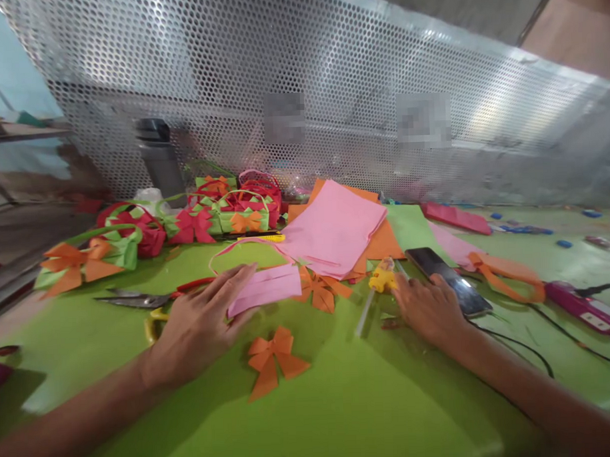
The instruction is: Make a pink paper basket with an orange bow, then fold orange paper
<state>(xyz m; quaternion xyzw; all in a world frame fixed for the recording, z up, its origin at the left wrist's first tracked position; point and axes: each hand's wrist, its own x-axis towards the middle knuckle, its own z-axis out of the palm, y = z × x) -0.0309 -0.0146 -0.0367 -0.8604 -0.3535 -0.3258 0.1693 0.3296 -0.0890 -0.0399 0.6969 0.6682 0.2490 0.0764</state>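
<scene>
My left hand (pixel 193 326) pinches a folded pink paper piece (pixel 267 288) between thumb and fingers; a thin pink strip loops behind it. At the right, my right hand (pixel 430 307) is closed at a yellow glue gun (pixel 383 277), whose clear glue stick (pixel 365 313) sticks out toward me. The fingertips are partly hidden there. One orange paper bow (pixel 275 359) lies in front of my left hand, and another orange bow (pixel 323 291) lies just beyond the pink piece. Scissors (pixel 142 299) with red handles lie partly behind my left hand.
Finished paper baskets (pixel 130 244) with bows stand at the back left near a grey bottle (pixel 160 157). Pink sheets (pixel 335 227) lie stacked at the centre. A phone (pixel 449 280), a magenta power strip (pixel 585 309) and cables lie right. A perforated metal panel (pixel 329 61) borders the table.
</scene>
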